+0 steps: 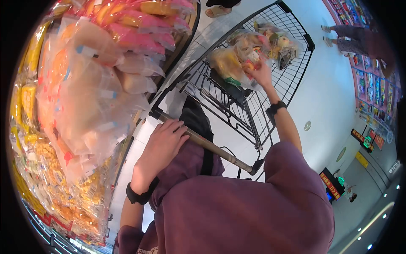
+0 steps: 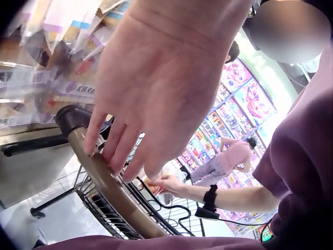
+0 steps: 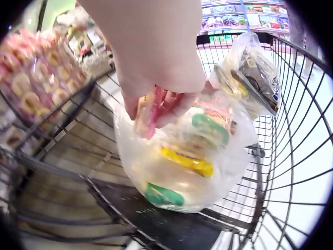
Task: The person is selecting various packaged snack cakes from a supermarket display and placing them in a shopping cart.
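My left hand (image 1: 164,143) rests on the shopping cart's handle (image 1: 211,147), its fingers laid straight across the bar. Inside the cart (image 1: 292,25), my right hand (image 1: 261,75) reaches over a clear plastic bag (image 3: 140,161). In the right wrist view its curled fingers pinch a small pink-and-cream wrapped packet (image 3: 149,112) above the bag's upper part. Through the film show a yellow packet (image 3: 187,162) and green labels (image 3: 164,194). Farther along the basket lies a second filled plastic bag (image 3: 255,78) with dark printed packaging in it.
Bagged bread and snacks (image 1: 84,84) are heaped on a display at the left, close beside the cart. A person in dark trousers (image 1: 353,40) stands on the right, near stocked shelves (image 1: 374,91). Another person's foot (image 1: 218,11) shows beyond the display.
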### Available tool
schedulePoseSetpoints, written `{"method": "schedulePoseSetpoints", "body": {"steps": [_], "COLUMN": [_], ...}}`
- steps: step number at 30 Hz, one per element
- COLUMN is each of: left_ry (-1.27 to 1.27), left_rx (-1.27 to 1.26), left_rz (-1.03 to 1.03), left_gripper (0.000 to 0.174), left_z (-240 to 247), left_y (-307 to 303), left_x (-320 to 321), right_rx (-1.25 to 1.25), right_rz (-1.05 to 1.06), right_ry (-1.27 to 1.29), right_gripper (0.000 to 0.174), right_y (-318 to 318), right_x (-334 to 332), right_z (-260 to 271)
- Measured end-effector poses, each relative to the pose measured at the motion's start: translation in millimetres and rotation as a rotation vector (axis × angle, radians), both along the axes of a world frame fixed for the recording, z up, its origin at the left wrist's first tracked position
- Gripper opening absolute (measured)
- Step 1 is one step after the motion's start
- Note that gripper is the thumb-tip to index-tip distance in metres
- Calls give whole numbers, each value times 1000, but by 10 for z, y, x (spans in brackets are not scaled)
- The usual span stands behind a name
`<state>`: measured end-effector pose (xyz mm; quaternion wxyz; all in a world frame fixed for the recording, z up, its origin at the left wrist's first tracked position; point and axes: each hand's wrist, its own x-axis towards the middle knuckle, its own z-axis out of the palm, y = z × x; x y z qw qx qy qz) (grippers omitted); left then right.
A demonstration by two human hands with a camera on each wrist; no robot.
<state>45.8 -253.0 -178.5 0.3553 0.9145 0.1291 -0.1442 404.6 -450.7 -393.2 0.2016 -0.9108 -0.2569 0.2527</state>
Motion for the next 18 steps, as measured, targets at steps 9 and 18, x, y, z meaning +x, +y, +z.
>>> {"method": "schedulePoseSetpoints", "body": {"steps": [9,18], "left_ry": [-217,-866], "left_rx": [-341,-809], "left_rz": [428,1188], "left_gripper": [35,36], "left_z": [1062,1647], "left_y": [-9,178], "left_x": [-238,-1212], "right_rx": [800,988], "right_rz": [-16,415], "right_ry": [734,1161], "right_gripper": [44,27], "right_y": [874,2043], "right_x": [-1025,-2863], "right_z": [2391,3531]}}
